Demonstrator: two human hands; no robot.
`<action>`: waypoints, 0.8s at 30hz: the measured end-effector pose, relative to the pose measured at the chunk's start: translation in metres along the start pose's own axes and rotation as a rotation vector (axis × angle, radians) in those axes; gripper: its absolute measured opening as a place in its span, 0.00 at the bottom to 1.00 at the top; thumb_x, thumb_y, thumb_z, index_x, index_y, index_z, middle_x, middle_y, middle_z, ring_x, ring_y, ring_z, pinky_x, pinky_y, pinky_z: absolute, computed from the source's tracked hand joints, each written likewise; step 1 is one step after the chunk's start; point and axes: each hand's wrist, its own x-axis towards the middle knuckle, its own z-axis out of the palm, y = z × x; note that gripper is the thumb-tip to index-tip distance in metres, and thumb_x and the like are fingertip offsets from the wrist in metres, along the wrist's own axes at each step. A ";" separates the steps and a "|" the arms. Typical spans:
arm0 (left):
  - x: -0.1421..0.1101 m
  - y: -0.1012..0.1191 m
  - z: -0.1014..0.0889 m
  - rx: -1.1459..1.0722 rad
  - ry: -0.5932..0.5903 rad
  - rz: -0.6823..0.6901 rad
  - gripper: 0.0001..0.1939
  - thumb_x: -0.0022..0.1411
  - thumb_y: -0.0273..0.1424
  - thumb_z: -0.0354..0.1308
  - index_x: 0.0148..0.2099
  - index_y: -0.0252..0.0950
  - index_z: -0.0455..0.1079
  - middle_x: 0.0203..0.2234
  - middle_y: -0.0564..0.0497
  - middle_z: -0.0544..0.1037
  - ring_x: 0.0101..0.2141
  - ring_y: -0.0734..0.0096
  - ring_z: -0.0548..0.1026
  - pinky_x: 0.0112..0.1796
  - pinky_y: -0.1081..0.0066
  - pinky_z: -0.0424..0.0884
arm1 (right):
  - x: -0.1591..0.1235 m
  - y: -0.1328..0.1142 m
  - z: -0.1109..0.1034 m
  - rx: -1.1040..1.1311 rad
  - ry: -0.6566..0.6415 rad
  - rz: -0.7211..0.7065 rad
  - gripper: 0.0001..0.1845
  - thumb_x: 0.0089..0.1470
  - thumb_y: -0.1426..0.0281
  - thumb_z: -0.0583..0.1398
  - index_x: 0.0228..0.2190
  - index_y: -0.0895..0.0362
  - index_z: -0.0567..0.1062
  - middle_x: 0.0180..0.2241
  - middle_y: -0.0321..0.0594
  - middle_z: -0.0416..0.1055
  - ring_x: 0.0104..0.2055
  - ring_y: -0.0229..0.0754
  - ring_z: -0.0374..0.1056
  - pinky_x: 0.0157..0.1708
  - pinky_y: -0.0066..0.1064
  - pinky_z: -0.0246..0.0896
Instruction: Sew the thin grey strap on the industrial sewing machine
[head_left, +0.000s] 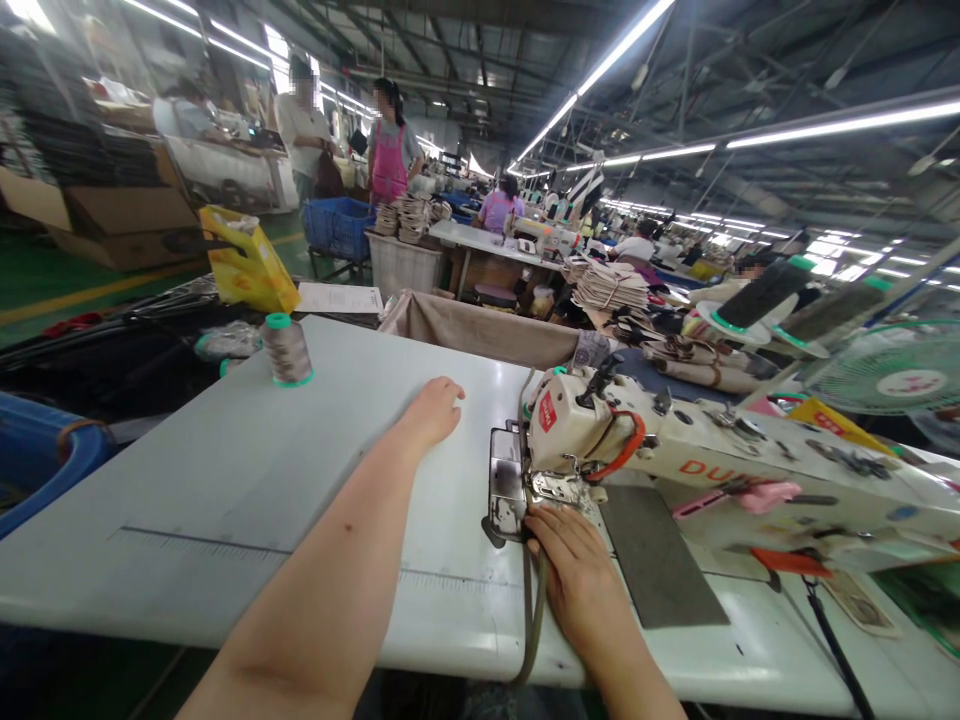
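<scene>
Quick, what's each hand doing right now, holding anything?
Left hand: open, flat on the table, holding nothing.
Right hand: fingers on a strap at the sewing machine; grip cannot be told.

Factory hall: green floor [45, 275], ceiling strip lights [600, 60], crowded worktables [480, 240].

single head view, forward and down, close over sewing table [247, 470]

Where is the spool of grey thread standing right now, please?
The thread spool stands upright at the table's far left, beyond the left hand.
</scene>
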 end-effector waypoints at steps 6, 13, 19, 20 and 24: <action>0.001 -0.003 0.002 0.011 -0.014 0.015 0.15 0.64 0.24 0.59 0.52 0.38 0.77 0.53 0.43 0.78 0.58 0.55 0.74 0.65 0.58 0.67 | 0.000 0.000 0.001 0.000 0.012 0.018 0.16 0.73 0.72 0.55 0.56 0.56 0.77 0.55 0.48 0.80 0.59 0.50 0.75 0.63 0.53 0.72; 0.001 0.000 0.001 0.017 -0.027 0.035 0.14 0.64 0.22 0.57 0.50 0.33 0.76 0.51 0.39 0.78 0.56 0.52 0.76 0.63 0.55 0.68 | -0.001 -0.008 -0.003 0.013 0.019 0.070 0.16 0.71 0.74 0.56 0.56 0.53 0.77 0.55 0.42 0.80 0.59 0.48 0.75 0.64 0.50 0.72; 0.003 -0.003 0.005 0.023 -0.028 0.026 0.12 0.65 0.22 0.57 0.49 0.35 0.75 0.52 0.42 0.78 0.57 0.56 0.76 0.64 0.58 0.67 | -0.003 0.000 0.007 -0.009 0.122 0.006 0.13 0.72 0.70 0.56 0.53 0.53 0.77 0.52 0.40 0.82 0.55 0.44 0.78 0.63 0.41 0.73; 0.003 -0.003 0.005 0.024 -0.030 0.025 0.12 0.65 0.22 0.57 0.49 0.36 0.75 0.52 0.43 0.78 0.56 0.57 0.76 0.64 0.59 0.67 | -0.004 0.002 0.009 -0.019 0.125 -0.006 0.13 0.72 0.69 0.56 0.53 0.53 0.77 0.52 0.40 0.82 0.55 0.44 0.78 0.63 0.40 0.73; 0.003 -0.001 0.004 0.021 -0.028 0.027 0.12 0.65 0.21 0.57 0.49 0.36 0.75 0.51 0.42 0.79 0.56 0.56 0.76 0.63 0.57 0.67 | -0.004 0.006 0.013 -0.054 0.182 -0.031 0.14 0.73 0.68 0.54 0.51 0.53 0.78 0.50 0.40 0.83 0.53 0.44 0.79 0.61 0.38 0.74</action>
